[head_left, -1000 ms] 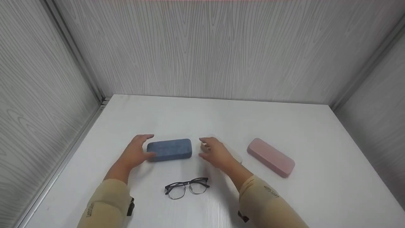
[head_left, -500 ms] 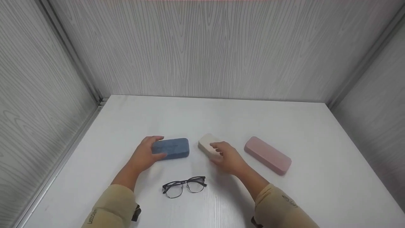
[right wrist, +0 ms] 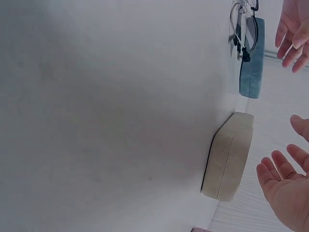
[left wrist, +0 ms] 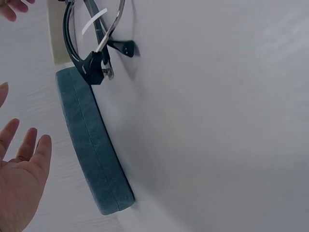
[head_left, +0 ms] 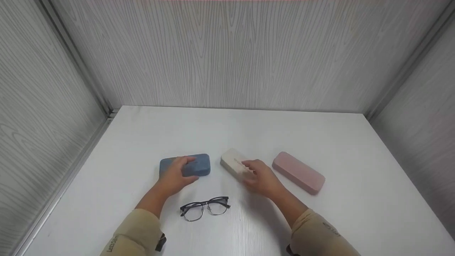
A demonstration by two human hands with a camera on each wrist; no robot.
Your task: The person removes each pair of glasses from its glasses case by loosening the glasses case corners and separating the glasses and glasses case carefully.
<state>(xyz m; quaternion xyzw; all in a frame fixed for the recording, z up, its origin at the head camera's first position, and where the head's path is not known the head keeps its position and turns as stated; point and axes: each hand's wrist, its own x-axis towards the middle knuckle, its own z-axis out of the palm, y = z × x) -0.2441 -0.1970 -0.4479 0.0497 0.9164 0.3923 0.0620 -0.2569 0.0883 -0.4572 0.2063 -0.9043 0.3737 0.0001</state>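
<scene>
My left hand [head_left: 174, 180] is over the blue glasses case [head_left: 202, 165], its fingers spread and loosely bent. The left wrist view shows that hand [left wrist: 21, 181] above the blue case [left wrist: 94, 140], with space between them. Over the near end of the cream glasses case [head_left: 231, 162] is my right hand [head_left: 263, 180], fingers relaxed. In the right wrist view its fingers [right wrist: 270, 171] stand apart from the cream case [right wrist: 229, 157]. Both cases are closed. A pair of dark-rimmed eyeglasses [head_left: 204, 203] lies in front of them, lenses toward me.
A pink glasses case [head_left: 298, 173] lies slanted to the right of the cream one. The white table [head_left: 249, 131] is bounded by a wood-grain back wall [head_left: 227, 53] and side panels [head_left: 42, 89].
My left hand has moved right from the blue case's left end to over its middle. My right hand has drawn back rightward, uncovering the far end of the cream case.
</scene>
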